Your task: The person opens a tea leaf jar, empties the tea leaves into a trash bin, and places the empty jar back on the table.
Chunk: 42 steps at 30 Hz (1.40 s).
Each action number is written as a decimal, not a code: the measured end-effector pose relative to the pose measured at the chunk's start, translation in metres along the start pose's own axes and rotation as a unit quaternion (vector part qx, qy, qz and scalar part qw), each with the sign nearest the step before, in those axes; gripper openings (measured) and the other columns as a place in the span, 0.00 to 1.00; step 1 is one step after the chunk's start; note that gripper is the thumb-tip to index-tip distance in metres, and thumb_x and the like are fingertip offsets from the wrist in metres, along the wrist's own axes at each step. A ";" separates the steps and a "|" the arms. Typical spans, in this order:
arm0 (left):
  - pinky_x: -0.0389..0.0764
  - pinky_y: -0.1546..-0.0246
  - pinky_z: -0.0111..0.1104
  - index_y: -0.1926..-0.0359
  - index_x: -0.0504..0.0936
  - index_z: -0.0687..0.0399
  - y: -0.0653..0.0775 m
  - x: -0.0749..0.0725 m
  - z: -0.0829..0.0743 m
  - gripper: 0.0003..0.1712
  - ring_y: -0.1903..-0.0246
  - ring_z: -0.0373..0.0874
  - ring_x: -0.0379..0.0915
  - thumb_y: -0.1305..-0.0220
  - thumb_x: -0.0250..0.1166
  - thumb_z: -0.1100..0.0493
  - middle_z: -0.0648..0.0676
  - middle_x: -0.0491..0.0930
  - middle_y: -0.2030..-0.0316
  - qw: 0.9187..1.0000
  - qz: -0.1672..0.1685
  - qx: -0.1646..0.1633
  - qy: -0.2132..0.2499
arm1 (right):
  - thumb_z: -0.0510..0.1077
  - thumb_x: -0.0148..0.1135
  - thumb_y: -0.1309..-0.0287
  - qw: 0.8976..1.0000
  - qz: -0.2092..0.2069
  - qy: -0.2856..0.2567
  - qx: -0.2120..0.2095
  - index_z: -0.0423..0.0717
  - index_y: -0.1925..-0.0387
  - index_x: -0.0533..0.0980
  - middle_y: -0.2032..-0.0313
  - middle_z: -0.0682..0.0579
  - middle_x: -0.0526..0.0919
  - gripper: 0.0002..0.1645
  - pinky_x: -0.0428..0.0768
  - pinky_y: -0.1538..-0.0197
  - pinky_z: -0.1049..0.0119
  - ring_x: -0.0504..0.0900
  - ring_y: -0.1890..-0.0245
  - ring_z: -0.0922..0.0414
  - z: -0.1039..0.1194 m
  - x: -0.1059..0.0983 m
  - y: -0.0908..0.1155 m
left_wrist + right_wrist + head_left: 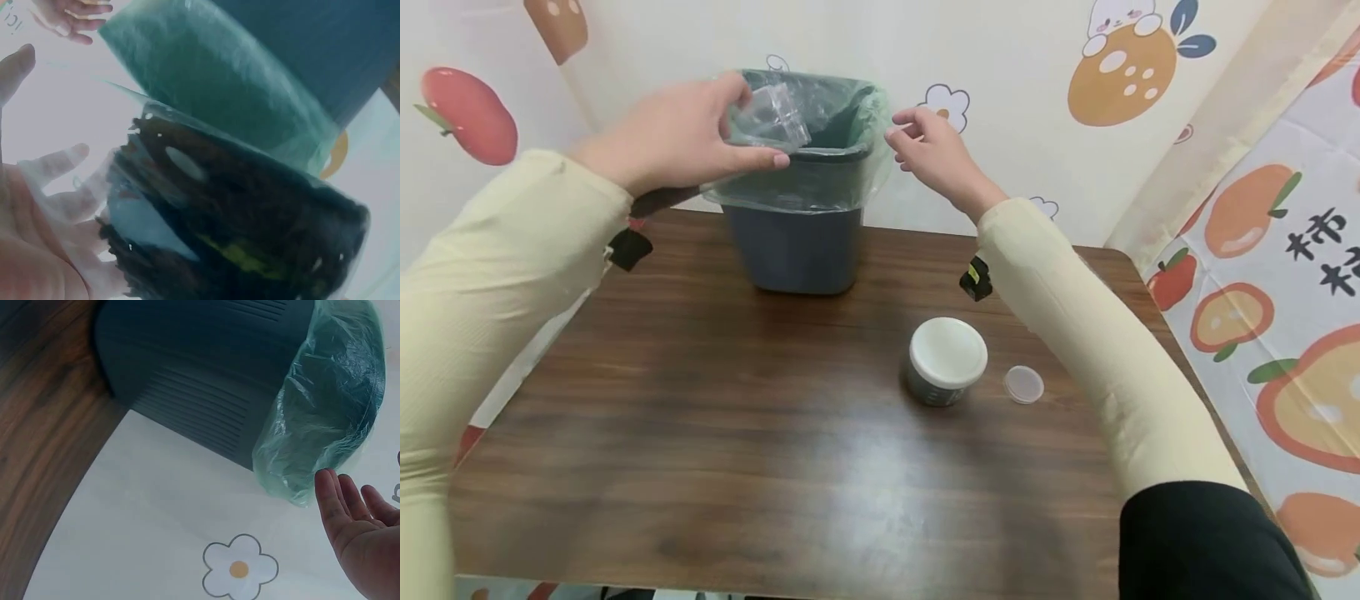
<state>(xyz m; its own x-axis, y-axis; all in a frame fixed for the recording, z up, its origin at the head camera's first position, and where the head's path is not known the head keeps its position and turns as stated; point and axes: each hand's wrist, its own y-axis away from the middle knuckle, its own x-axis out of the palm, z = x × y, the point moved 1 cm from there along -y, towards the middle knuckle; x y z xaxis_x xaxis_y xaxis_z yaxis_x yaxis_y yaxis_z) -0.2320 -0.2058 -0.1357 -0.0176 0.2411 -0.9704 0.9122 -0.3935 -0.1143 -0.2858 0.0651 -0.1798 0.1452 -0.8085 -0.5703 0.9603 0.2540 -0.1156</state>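
Observation:
My left hand (692,133) grips a clear plastic bag (778,117) at the left rim of the bin; its crinkled clear end leans over the bin's mouth. In the left wrist view the dark, ragged-edged contents (250,206) lie in the bag, with my fingers showing pale through the film. The dark grey bin (797,250) stands upright at the back of the table, a thin green liner (868,125) folded over its rim. Just right of the liner is my right hand (936,158), fingers loosely bent and holding nothing; its fingertips come close to the liner in the right wrist view.
A tub with a white lid (948,353) stands on the brown wooden table (737,450), right of the middle. Beside it lies a small round translucent lid (1024,384). The wall with fruit and flower prints rises close behind the bin.

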 end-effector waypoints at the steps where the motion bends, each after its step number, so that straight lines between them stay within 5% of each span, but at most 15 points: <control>1: 0.68 0.56 0.52 0.36 0.59 0.65 -0.004 -0.003 0.001 0.49 0.61 0.58 0.69 0.40 0.54 0.30 0.64 0.72 0.58 1.000 0.005 -0.001 -0.005 | 0.52 0.49 0.31 1.000 0.004 -0.002 0.006 0.42 0.34 0.62 0.44 0.45 0.72 0.30 0.73 0.46 0.68 0.76 0.49 0.53 0.001 0.000 -0.002; 7: 0.66 0.52 0.56 0.35 0.57 0.68 -0.027 -0.011 0.004 0.50 0.56 0.62 0.67 0.40 0.54 0.31 0.71 0.69 0.50 0.999 0.017 -0.008 -0.034 | 0.55 0.48 0.31 0.998 0.027 -0.041 0.047 0.44 0.32 0.57 0.40 0.46 0.68 0.33 0.73 0.47 0.68 0.74 0.50 0.53 0.007 0.010 -0.014; 13: 0.65 0.50 0.55 0.33 0.55 0.66 -0.039 -0.018 0.006 0.50 0.54 0.63 0.64 0.40 0.54 0.31 0.71 0.68 0.48 0.999 0.007 -0.024 -0.048 | 0.54 0.47 0.31 0.994 0.004 -0.065 0.084 0.42 0.34 0.60 0.52 0.50 0.71 0.31 0.77 0.54 0.68 0.74 0.62 0.57 0.013 0.020 -0.026; 17: 0.65 0.49 0.55 0.33 0.54 0.65 -0.048 -0.023 0.008 0.51 0.54 0.62 0.63 0.40 0.55 0.31 0.71 0.67 0.49 0.998 0.004 -0.021 -0.060 | 0.51 0.48 0.30 0.987 0.013 -0.099 0.123 0.40 0.51 0.70 0.68 0.51 0.68 0.19 0.77 0.59 0.69 0.74 0.72 0.58 0.015 0.020 -0.032; 20: 0.66 0.49 0.55 0.33 0.55 0.65 -0.055 -0.026 0.008 0.50 0.53 0.63 0.64 0.41 0.57 0.31 0.72 0.67 0.47 0.997 0.006 -0.015 -0.073 | 0.46 0.48 0.31 0.979 0.033 -0.143 0.143 0.41 0.69 0.66 0.74 0.50 0.64 0.13 0.76 0.64 0.69 0.71 0.79 0.58 0.015 0.022 -0.034; 30: 0.64 0.46 0.59 0.33 0.55 0.64 -0.071 -0.027 0.010 0.50 0.49 0.65 0.63 0.41 0.57 0.31 0.74 0.64 0.43 0.994 0.025 -0.019 -0.105 | 0.39 0.46 0.33 0.963 0.028 -0.217 0.159 0.41 0.71 0.65 0.70 0.49 0.67 0.09 0.72 0.71 0.69 0.66 0.77 0.56 0.010 0.030 -0.035; 42: 0.59 0.44 0.62 0.29 0.49 0.64 -0.077 -0.016 0.006 0.50 0.40 0.72 0.53 0.37 0.53 0.33 0.74 0.56 0.37 0.986 0.053 -0.033 -0.157 | 0.39 0.45 0.33 0.965 0.015 -0.218 0.143 0.42 0.75 0.62 0.69 0.49 0.65 0.12 0.74 0.68 0.69 0.67 0.75 0.56 0.008 0.029 -0.031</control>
<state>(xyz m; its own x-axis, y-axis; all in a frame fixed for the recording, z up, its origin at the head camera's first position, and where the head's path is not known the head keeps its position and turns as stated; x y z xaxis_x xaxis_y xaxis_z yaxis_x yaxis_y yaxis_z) -0.3045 -0.1846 -0.1121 -0.0379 -0.0888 -0.9953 0.9401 -0.3408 -0.0054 -0.3095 0.0297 -0.1858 0.2007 -0.9654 -0.1664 0.9716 0.1744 0.1602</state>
